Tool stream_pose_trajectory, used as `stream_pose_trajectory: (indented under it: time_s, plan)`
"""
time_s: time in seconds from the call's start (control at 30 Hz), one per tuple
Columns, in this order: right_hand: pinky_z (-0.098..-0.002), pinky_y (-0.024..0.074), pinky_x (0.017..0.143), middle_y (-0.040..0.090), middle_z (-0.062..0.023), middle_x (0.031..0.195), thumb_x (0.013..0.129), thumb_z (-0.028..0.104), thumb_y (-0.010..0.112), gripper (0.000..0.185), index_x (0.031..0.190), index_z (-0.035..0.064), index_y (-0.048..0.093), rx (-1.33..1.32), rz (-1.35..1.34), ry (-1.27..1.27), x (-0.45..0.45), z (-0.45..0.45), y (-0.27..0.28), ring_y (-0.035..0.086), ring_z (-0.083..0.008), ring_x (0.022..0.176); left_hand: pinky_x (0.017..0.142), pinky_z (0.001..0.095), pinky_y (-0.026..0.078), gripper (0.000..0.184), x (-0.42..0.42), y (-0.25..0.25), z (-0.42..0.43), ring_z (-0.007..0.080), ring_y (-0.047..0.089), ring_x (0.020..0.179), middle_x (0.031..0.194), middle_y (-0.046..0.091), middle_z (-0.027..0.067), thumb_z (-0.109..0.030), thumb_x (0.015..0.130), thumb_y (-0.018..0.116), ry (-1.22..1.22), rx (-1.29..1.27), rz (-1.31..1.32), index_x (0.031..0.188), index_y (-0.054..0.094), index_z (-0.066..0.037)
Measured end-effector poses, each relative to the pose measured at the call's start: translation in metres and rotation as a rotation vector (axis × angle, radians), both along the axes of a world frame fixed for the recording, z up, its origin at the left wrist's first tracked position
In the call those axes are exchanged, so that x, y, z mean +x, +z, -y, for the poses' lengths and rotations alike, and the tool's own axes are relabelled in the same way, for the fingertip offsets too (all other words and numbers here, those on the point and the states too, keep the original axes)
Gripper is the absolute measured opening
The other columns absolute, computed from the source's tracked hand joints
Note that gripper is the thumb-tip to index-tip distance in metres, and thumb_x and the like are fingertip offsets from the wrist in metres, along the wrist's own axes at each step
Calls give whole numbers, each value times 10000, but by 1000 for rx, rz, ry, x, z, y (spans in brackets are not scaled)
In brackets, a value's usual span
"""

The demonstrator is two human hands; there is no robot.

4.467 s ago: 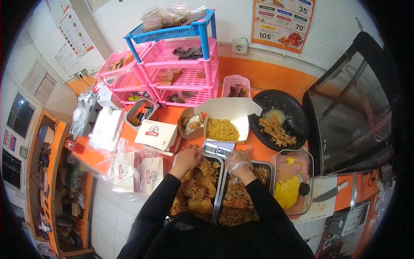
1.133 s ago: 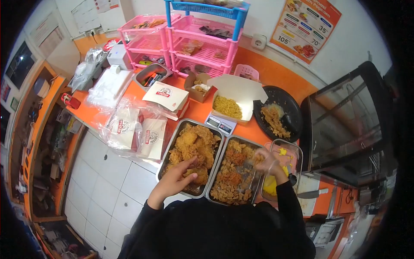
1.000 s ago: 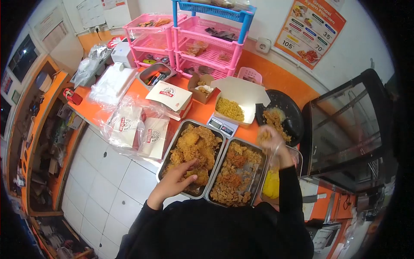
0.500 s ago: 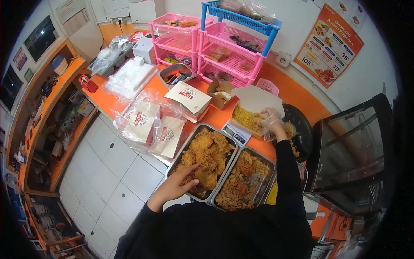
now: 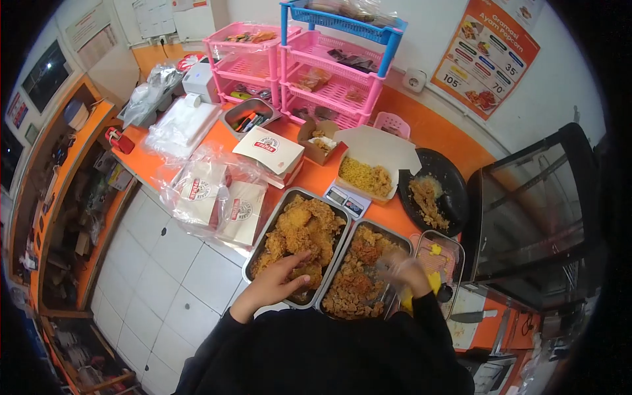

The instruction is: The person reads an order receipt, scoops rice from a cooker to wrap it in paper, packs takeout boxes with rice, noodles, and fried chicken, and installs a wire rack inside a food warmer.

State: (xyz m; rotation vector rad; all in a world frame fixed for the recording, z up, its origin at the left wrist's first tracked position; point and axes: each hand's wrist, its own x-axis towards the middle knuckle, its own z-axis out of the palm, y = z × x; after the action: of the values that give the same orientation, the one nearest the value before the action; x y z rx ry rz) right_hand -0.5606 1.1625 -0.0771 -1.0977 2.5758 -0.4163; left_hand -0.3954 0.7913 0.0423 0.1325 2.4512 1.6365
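My left hand [image 5: 273, 284], bare with fingers apart, rests at the lower edge of the left metal tray [image 5: 248, 268] of large fried chicken pieces [image 5: 299, 227]. In a clear glove, my right hand [image 5: 403, 271] is over the right side of the second tray, beside small fried pieces [image 5: 355, 284]; motion smears its fingers. An open white box [image 5: 395, 150] holds yellow noodles [image 5: 356, 172] with fried pieces at their right side. That box stands on a small scale [image 5: 345, 199]. A small brown box [image 5: 315, 153] with food is left of it.
A black mortar [image 5: 455, 187] with crumbled chicken stands right of the noodle box. Further right are a glass cabinet [image 5: 526, 210], a tray with yellow food [image 5: 457, 250] and a knife [image 5: 467, 316]. Pink racks [image 5: 329, 85], closed boxes [image 5: 270, 150] and plastic-wrapped boxes [image 5: 201, 191] stand left and behind.
My right hand has gone from the mortar to the noodle box and back to the second tray. Fried pieces now lie beside the noodles. My left hand has stayed by the left tray.
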Motion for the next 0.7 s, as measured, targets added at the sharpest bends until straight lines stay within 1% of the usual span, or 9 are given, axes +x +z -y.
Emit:
stream_pose_trajectory:
  time_s: [0.07, 0.17, 0.27, 0.3, 0.33, 0.4, 0.47, 0.57, 0.7]
  plan:
    - [-396, 472, 875, 587, -190, 1100, 711, 262, 730, 444, 1098, 80, 611, 101, 106, -66, 53, 45, 66, 559, -333, 1037, 935, 356, 433, 555, -3, 2, -2, 279, 538, 1151, 1288, 512, 183, -283, 914, 569, -13, 9, -1, 1376, 381, -39]
    - [-407, 466, 902, 538, -208, 1182, 687, 271, 750, 544, 1154, 56, 571, 286, 168, -99, 70, 46, 15, 527, -352, 1084, 961, 353, 415, 555, -7, 4, -6, 281, 530, 1166, 1293, 508, 187, -275, 915, 568, -26, 41, -11, 1378, 375, -35]
    - [-403, 467, 907, 543, -204, 1168, 663, 278, 771, 613, 1183, 42, 550, 471, 288, -163, 66, 71, 52, 525, -334, 1098, 975, 352, 405, 554, -12, 3, -10, 280, 525, 1173, 1294, 509, 187, -265, 915, 569, -46, 50, 0, 1378, 373, -32]
    - [-400, 472, 899, 556, -202, 1141, 652, 269, 774, 609, 1176, 46, 557, 453, 341, -235, 63, 63, 34, 541, -334, 1069, 975, 353, 405, 554, -12, 3, -10, 279, 525, 1174, 1294, 510, 185, -261, 915, 570, -54, 37, -2, 1378, 372, -31]
    - [-396, 477, 891, 568, -199, 1115, 642, 259, 778, 606, 1169, 49, 563, 435, 394, -305, 56, 50, 0, 557, -334, 1040, 975, 354, 405, 554, -12, 3, -11, 278, 524, 1174, 1294, 511, 184, -257, 915, 570, -60, 25, -3, 1379, 370, -29]
    - [-395, 490, 851, 594, -188, 1037, 639, 249, 769, 551, 1119, 53, 582, 412, 336, -290, 48, 40, -11, 585, -334, 964, 973, 354, 406, 552, -13, 6, -12, 276, 528, 1169, 1292, 513, 180, -250, 913, 573, -54, 37, -9, 1378, 372, -31]
    - [-399, 506, 788, 620, -171, 932, 654, 248, 744, 450, 1034, 52, 607, 402, 115, -119, 42, 33, -13, 608, -334, 870, 969, 354, 409, 551, -12, 5, -11, 274, 533, 1163, 1288, 516, 179, -245, 912, 576, -46, 58, -22, 1379, 372, -33]
    - [-448, 487, 751, 643, -184, 886, 808, 217, 552, 244, 989, 74, 633, 357, 60, -329, 18, 61, 50, 621, -343, 873, 962, 353, 416, 554, -9, -1, -9, 273, 539, 1155, 1283, 520, 178, -240, 910, 580, -30, 81, -23, 1381, 371, -37]
    - [-449, 494, 769, 648, -168, 878, 841, 241, 533, 199, 904, 68, 608, 42, -445, -459, -39, 84, 87, 623, -343, 859, 954, 353, 423, 558, -4, 5, -7, 273, 542, 1151, 1287, 522, 170, -248, 909, 582, -13, 54, 37, 1382, 373, -40]
